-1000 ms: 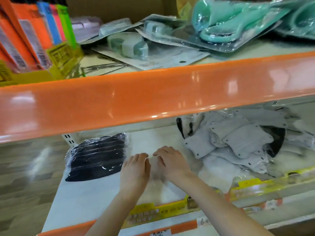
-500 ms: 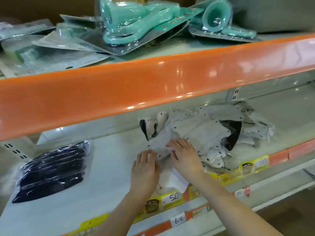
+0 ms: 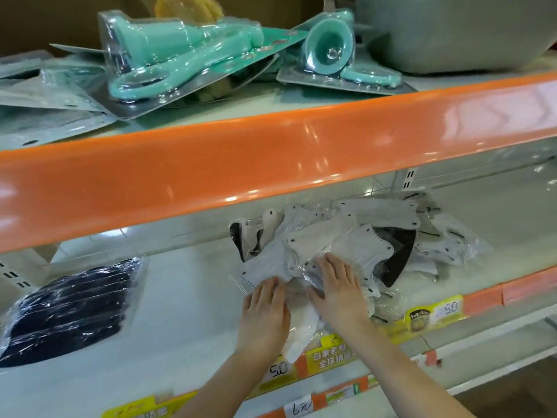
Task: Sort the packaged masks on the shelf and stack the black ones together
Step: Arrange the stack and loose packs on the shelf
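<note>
A loose heap of white packaged masks [image 3: 340, 245] lies on the lower white shelf [image 3: 187, 297]. A black packaged mask [image 3: 394, 254] pokes out of the heap on its right, and a thin black one [image 3: 236, 239] stands at its left edge. A stack of black masks in clear wrap [image 3: 69, 306] rests at the shelf's far left. My left hand [image 3: 265, 315] and my right hand [image 3: 337, 288] lie flat, fingers spread, on the near white packs at the heap's front. Neither hand grips anything.
An orange shelf beam [image 3: 271, 164] hangs just above the heap. The upper shelf holds teal blister-packed items [image 3: 180, 52] and a grey basin [image 3: 452, 28]. Yellow and orange price tags [image 3: 434, 315] line the lower shelf's front edge.
The view swung right, so the black stack now sits at the far left. Both hands moved from bare shelf onto the white mask heap and pressed further into it.
</note>
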`<state>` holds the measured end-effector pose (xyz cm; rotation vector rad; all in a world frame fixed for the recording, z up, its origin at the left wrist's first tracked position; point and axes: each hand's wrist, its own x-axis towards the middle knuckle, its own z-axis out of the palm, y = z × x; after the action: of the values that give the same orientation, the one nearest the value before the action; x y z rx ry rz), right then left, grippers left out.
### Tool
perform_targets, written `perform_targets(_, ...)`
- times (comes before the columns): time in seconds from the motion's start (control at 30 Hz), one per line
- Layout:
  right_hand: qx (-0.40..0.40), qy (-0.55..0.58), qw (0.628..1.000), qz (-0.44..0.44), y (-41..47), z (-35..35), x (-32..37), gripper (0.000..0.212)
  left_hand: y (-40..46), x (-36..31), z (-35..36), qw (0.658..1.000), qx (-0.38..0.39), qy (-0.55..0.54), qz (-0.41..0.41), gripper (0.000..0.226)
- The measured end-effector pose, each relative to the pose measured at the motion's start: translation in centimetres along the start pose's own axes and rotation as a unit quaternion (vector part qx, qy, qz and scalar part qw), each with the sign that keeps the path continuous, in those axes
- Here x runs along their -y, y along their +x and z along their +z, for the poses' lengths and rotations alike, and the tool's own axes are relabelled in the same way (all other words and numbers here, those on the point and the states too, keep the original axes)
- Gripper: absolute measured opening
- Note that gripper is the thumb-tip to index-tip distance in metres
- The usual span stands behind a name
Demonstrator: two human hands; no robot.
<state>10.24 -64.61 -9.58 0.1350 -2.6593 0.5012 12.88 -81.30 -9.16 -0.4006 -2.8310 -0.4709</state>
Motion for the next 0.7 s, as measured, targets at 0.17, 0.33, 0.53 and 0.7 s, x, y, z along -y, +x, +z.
perform_targets(0.17,-0.064,0.040,0.996,-0.049,-0.4,-0.4,0.1,0.025,-0.1,0.0,0.2,1.000,-0.009,0.007,0.007,0.039)
perform_targets(0.33,-0.021,0.109,0.992,-0.064,-0.7,-1.4,0.6,0.028,-0.2,-0.1,-0.1,1.000,-0.014,-0.011,-0.004,0.039)
perform_targets(0.53,0.003,0.138,0.984,-0.111,-0.7,-2.6,1.3,0.027,0.0,0.2,-0.8,0.995,-0.055,-0.088,0.012,0.056)
perform_targets(0.7,0.025,0.229,0.963,-0.139,-0.2,-4.8,4.0,0.030,1.5,-0.5,-4.4,0.980,-0.153,-0.107,0.074,0.029)
